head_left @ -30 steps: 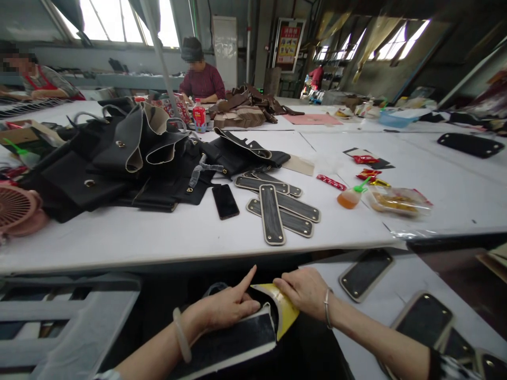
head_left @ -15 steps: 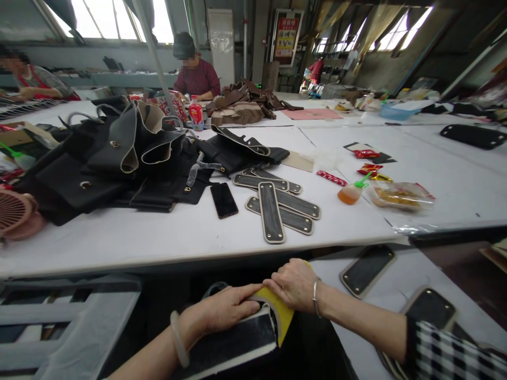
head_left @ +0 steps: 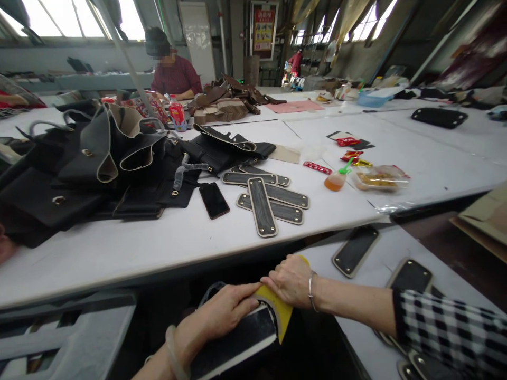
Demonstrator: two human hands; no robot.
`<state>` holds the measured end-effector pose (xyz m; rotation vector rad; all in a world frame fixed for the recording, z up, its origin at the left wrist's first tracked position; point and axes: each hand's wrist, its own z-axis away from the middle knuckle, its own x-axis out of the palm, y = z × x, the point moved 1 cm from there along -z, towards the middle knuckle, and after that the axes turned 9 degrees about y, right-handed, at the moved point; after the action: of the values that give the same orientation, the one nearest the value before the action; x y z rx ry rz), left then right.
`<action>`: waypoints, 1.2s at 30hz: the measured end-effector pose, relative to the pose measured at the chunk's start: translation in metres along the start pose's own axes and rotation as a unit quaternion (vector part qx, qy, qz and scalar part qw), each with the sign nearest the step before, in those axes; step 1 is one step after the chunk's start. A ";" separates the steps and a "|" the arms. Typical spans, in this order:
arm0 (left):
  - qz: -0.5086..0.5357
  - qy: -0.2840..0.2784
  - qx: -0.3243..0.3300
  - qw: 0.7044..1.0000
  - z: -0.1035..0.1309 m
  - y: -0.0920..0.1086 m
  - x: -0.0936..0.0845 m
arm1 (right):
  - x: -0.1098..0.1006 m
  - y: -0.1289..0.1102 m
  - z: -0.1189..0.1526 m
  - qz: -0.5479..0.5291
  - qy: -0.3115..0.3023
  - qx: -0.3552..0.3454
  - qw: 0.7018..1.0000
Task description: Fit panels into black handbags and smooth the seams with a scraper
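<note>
Pressing down at bottom centre of the frame, the left hand [head_left: 226, 312] lies flat, fingers stretched over the top of a black rectangular panel with cream edging [head_left: 233, 343]. Just to the right, the right hand [head_left: 290, 281] is curled over the panel's bent yellow-lined end flap [head_left: 282, 316], prob. pinching it, though the fingertips are hidden. Above, centre frame, a black smartphone [head_left: 214, 200] lies on the white worktable [head_left: 158, 243], w/ long dark oval studded strips [head_left: 262, 212] beside it.
</note>
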<state>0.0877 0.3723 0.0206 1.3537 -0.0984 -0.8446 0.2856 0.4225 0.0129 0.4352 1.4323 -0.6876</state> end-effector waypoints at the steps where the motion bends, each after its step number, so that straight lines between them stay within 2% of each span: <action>1: -0.004 -0.001 0.002 1.000 0.000 0.000 0.000 | 0.000 0.000 0.001 0.000 -0.001 0.005 1.000; 8: -0.026 0.012 0.009 1.000 -0.001 -0.002 0.004 | 0.001 -0.008 0.006 0.003 -0.009 0.034 0.999; 16: -0.026 0.017 0.032 0.999 0.005 -0.005 0.007 | 0.004 -0.027 0.018 0.006 -0.021 0.074 0.997; 23: 0.051 -0.016 -0.042 0.998 -0.005 -0.016 0.006 | 0.006 -0.050 0.029 0.021 -0.017 0.101 0.995; 27: 0.068 -0.012 -0.069 0.995 -0.014 -0.022 0.006 | 0.012 -0.051 0.042 0.022 -0.014 0.105 0.994; 30: 0.083 -0.010 -0.078 0.993 -0.014 -0.023 0.005 | 0.023 -0.037 0.058 -0.087 0.008 0.148 0.985; 33: 0.086 -0.003 -0.083 0.993 -0.013 -0.020 0.004 | 0.036 -0.014 0.067 -0.257 0.052 0.258 0.930; 34: 0.085 -0.001 -0.085 0.993 -0.012 -0.019 0.004 | 0.039 -0.008 0.067 -0.285 0.056 0.274 0.917; 36: 0.081 0.002 -0.090 0.993 -0.012 -0.015 0.004 | 0.044 0.000 0.060 -0.304 0.051 0.272 0.912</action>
<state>0.0892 0.3805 0.0025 1.1621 -0.1254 -0.6971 0.3309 0.3759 -0.0241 0.4554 1.4690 -1.6124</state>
